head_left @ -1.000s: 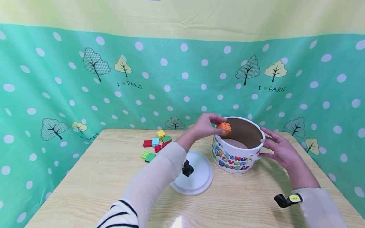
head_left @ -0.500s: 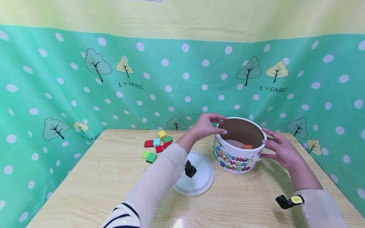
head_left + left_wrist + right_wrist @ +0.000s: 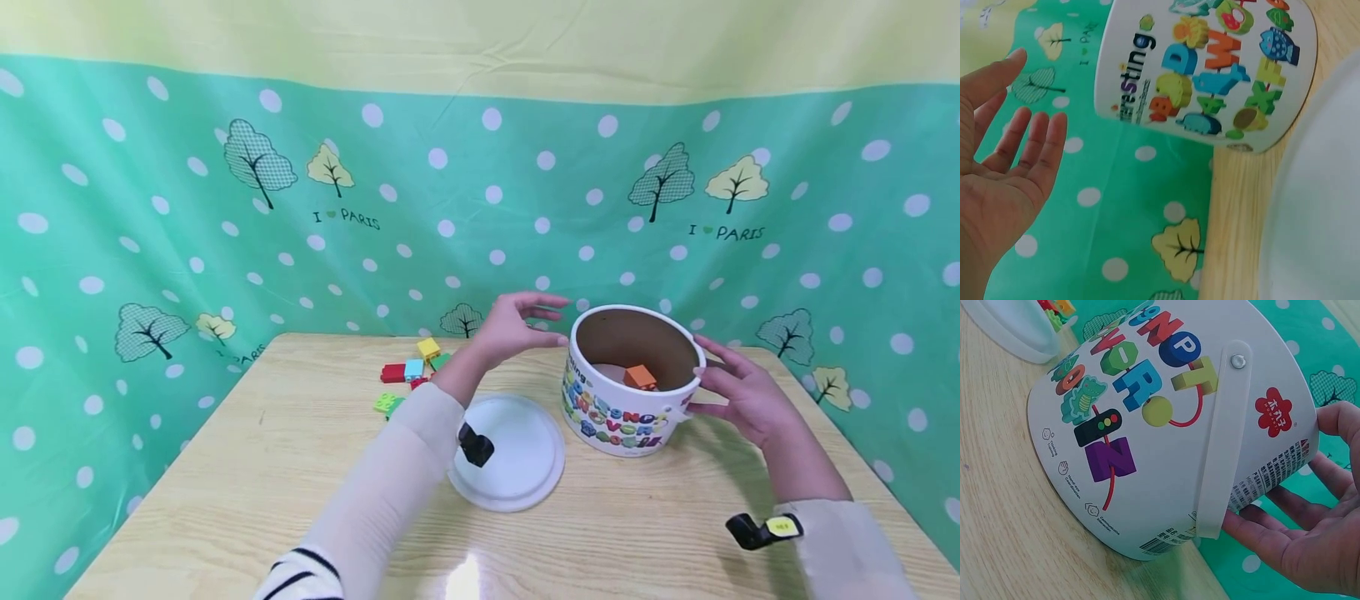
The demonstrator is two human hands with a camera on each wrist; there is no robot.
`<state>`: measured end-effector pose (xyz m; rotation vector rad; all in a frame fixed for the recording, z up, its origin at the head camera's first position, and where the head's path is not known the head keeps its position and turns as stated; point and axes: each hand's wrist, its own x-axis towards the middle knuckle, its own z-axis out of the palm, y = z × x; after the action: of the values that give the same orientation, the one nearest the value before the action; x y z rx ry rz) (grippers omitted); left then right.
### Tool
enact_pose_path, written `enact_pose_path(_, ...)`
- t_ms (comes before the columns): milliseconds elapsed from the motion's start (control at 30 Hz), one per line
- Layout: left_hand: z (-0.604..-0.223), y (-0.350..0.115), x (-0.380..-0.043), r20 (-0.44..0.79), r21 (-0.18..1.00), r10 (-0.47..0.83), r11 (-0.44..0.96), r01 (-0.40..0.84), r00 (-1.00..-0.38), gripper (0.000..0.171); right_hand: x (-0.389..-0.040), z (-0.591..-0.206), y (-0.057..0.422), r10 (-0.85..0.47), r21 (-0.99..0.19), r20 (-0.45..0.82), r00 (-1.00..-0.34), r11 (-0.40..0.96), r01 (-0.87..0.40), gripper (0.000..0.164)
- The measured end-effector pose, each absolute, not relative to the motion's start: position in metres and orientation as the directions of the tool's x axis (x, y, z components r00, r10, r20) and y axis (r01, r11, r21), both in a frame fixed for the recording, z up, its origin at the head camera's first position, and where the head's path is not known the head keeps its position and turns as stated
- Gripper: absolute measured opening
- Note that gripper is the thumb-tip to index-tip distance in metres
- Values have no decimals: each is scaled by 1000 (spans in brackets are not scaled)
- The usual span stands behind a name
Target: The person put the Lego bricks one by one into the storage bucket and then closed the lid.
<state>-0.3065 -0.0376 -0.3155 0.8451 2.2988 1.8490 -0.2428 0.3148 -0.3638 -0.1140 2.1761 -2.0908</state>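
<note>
A white round bucket [image 3: 600,408], printed with colourful letters, stands without its lid at the right of the table. One orange toy building brick [image 3: 640,377] lies inside it. My left hand [image 3: 517,327] holds nothing; its fingers are spread just left of the bucket's rim. In the left wrist view the palm of that left hand [image 3: 1007,181] shows bare. Against the bucket's right side rest the spread fingers of my right hand [image 3: 746,392], near the rim. The right wrist view has this right hand [image 3: 1310,531] touching the wall beside the white carry handle [image 3: 1222,444].
A white lid [image 3: 517,454] lies flat on the wooden table [image 3: 247,467], left of the bucket. Beyond my left forearm are several loose bricks, among them a yellow brick [image 3: 428,349], a red brick [image 3: 393,372] and a light-blue brick [image 3: 414,370]. A green curtain [image 3: 420,233] hangs behind.
One second ago my left hand held the orange brick over the rim. The brick dropped into the bucket, and the left hand has drawn back leftward. My right hand stays at the bucket.
</note>
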Motion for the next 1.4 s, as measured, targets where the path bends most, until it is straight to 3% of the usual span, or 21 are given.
enact_pose_path(667, -329, -113, -295, 264, 933, 328, 152, 327, -907, 49, -244, -364, 315, -138, -998, -43, -989, 48, 37, 67)
enact_pose_path(1400, -371, -192, -261, 214, 939, 227, 220, 264, -950, 46, -243, -363, 315, -137, -999, -46, -990, 31, 42, 67)
